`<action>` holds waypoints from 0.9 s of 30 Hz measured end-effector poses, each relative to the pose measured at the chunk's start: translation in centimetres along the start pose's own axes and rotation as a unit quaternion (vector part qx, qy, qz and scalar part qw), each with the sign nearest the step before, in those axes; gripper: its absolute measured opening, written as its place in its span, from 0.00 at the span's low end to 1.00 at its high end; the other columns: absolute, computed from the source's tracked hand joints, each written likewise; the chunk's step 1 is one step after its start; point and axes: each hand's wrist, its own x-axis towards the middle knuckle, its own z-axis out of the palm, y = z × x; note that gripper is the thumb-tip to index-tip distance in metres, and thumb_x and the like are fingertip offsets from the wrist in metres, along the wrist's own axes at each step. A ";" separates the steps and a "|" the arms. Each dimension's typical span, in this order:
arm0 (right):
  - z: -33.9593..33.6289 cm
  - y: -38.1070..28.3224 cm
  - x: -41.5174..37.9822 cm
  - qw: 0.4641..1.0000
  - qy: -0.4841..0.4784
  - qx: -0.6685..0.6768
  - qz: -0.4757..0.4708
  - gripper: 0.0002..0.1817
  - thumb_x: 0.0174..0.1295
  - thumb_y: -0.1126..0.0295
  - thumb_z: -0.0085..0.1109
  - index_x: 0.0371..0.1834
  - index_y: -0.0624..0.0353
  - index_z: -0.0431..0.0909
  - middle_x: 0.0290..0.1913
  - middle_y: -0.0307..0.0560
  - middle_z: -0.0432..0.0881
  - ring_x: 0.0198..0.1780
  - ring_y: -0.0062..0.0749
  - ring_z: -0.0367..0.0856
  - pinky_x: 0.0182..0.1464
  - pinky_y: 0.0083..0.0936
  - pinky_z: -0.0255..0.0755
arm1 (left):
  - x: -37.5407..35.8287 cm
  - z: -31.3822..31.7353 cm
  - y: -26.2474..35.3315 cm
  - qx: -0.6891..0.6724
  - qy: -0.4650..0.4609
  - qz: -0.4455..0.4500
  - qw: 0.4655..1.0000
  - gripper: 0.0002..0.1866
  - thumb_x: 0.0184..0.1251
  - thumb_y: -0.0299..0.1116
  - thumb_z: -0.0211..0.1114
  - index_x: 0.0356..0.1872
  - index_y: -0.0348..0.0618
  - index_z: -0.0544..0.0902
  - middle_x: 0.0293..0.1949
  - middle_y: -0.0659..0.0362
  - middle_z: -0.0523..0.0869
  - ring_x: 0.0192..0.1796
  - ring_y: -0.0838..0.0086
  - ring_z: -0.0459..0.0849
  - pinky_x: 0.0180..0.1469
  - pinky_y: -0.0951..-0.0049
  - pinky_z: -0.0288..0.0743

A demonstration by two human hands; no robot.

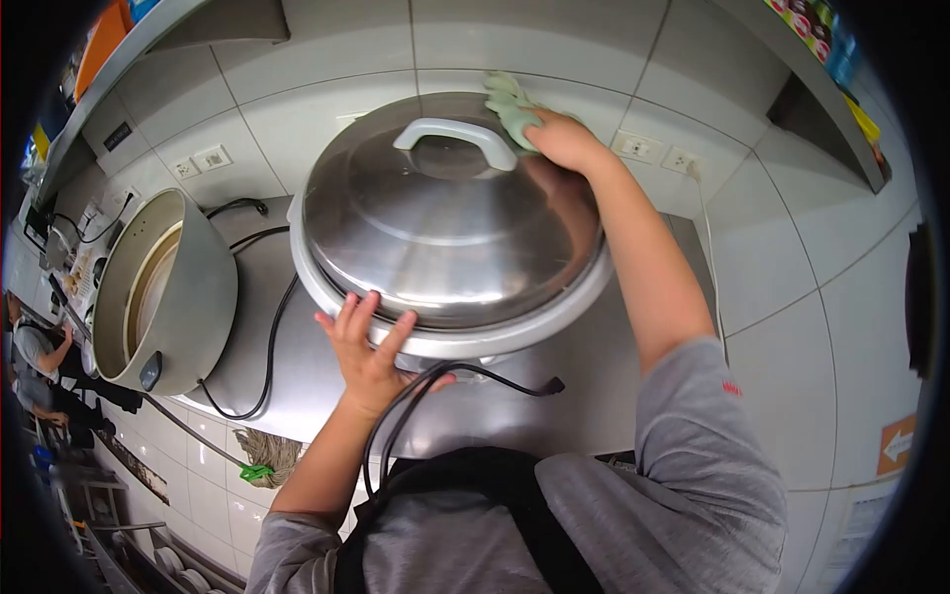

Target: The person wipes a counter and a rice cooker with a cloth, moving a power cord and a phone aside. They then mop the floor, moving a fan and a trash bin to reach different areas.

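A large round electric cooker (327, 300) with a pale rim stands on a steel counter. Its domed metal lid (435, 262) has a light grey handle (450, 129). My left hand (366, 361) rests at the cooker's front left rim, fingers spread over the edge and thumb lower down. Beside that wrist, a black power cord (396, 416) loops, its plug end lying to the right. At the far right edge of the lid, my right hand (566, 141) is closed on a pale green cloth (508, 104), pressed against the lid. Part of the cloth is hidden by the hand.
Left on the counter (524, 416), an open cooker body (203, 287) lies tilted with its cord trailing. Wall sockets (638, 147) sit behind. Shelves (831, 129) overhang both sides. A mop (267, 460) and two people (45, 346) are at the left.
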 end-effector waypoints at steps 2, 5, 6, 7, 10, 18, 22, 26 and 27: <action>0.9 -1.2 -5.3 0.999 0.050 -0.016 -0.015 0.27 0.60 0.64 0.47 0.65 0.49 0.69 0.67 0.51 0.69 0.63 0.52 0.71 0.64 0.38 0.64 | 0.0 0.0 0.1 -0.017 0.005 -0.019 1.000 0.45 0.38 0.74 0.68 0.58 0.59 0.78 0.62 0.49 0.68 0.67 0.51 0.63 0.74 0.46 0.31; 3.5 -3.5 -14.8 0.979 0.055 -0.101 -0.169 0.39 0.40 0.79 0.47 0.66 0.52 0.70 0.72 0.55 0.62 0.74 0.51 0.56 0.73 0.43 0.51 | 1.2 -0.6 0.3 -0.007 -0.004 -0.063 0.998 0.43 0.41 0.76 0.63 0.56 0.59 0.81 0.58 0.52 0.70 0.65 0.56 0.64 0.74 0.47 0.32; 3.9 -6.2 -16.6 0.969 -0.003 -0.138 -0.204 0.40 0.41 0.79 0.51 0.67 0.52 0.68 0.73 0.52 0.60 0.73 0.52 0.56 0.71 0.43 0.55 | 1.3 -0.8 0.2 -0.013 -0.016 -0.057 0.998 0.42 0.43 0.76 0.61 0.55 0.60 0.82 0.58 0.54 0.71 0.65 0.57 0.63 0.74 0.48 0.31; 4.8 -8.8 -17.4 0.956 -0.059 -0.169 -0.233 0.42 0.41 0.79 0.55 0.69 0.52 0.66 0.74 0.48 0.59 0.73 0.54 0.57 0.69 0.44 0.58 | 1.2 -0.8 -0.1 -0.022 -0.035 -0.045 0.998 0.41 0.44 0.76 0.59 0.54 0.60 0.82 0.58 0.55 0.72 0.65 0.59 0.63 0.74 0.48 0.31; 7.3 -11.9 -11.9 0.952 -0.021 -0.166 -0.255 0.40 0.44 0.75 0.51 0.70 0.55 0.63 0.70 0.59 0.63 0.74 0.52 0.56 0.71 0.45 0.55 | 1.0 -0.5 -0.6 -0.018 -0.024 -0.030 0.999 0.43 0.42 0.77 0.60 0.54 0.59 0.82 0.57 0.55 0.72 0.64 0.60 0.64 0.74 0.48 0.31; 10.2 -15.5 -6.2 0.965 0.043 -0.245 -0.086 0.32 0.53 0.68 0.53 0.64 0.66 0.65 0.65 0.68 0.66 0.65 0.55 0.68 0.64 0.44 0.64 | 0.8 0.6 -1.1 -0.034 0.038 -0.035 0.998 0.40 0.48 0.77 0.55 0.54 0.60 0.83 0.69 0.47 0.60 0.75 0.48 0.48 0.74 0.48 0.27; 10.1 -17.5 -11.6 0.947 -0.084 -0.163 -0.264 0.38 0.47 0.74 0.55 0.69 0.55 0.65 0.69 0.63 0.63 0.73 0.49 0.57 0.71 0.45 0.54 | 0.0 1.3 -2.1 -0.045 0.052 0.000 0.998 0.40 0.48 0.77 0.56 0.50 0.57 0.84 0.73 0.40 0.50 0.76 0.44 0.42 0.74 0.49 0.25; 11.0 -16.2 0.4 0.945 -0.062 -0.179 -0.269 0.34 0.54 0.68 0.51 0.70 0.51 0.65 0.72 0.61 0.58 0.73 0.52 0.57 0.72 0.45 0.53 | 0.5 1.0 -1.0 -0.028 0.053 -0.053 0.997 0.39 0.60 0.76 0.38 0.62 0.67 0.77 0.73 0.47 0.56 0.75 0.47 0.51 0.74 0.44 0.32; 11.9 -16.6 3.1 0.964 -0.031 -0.166 -0.205 0.33 0.56 0.66 0.49 0.70 0.51 0.64 0.73 0.61 0.56 0.73 0.54 0.56 0.72 0.47 0.53 | 0.3 0.9 -0.7 -0.024 0.053 -0.056 0.997 0.39 0.60 0.76 0.38 0.62 0.67 0.77 0.73 0.47 0.56 0.75 0.47 0.51 0.74 0.44 0.32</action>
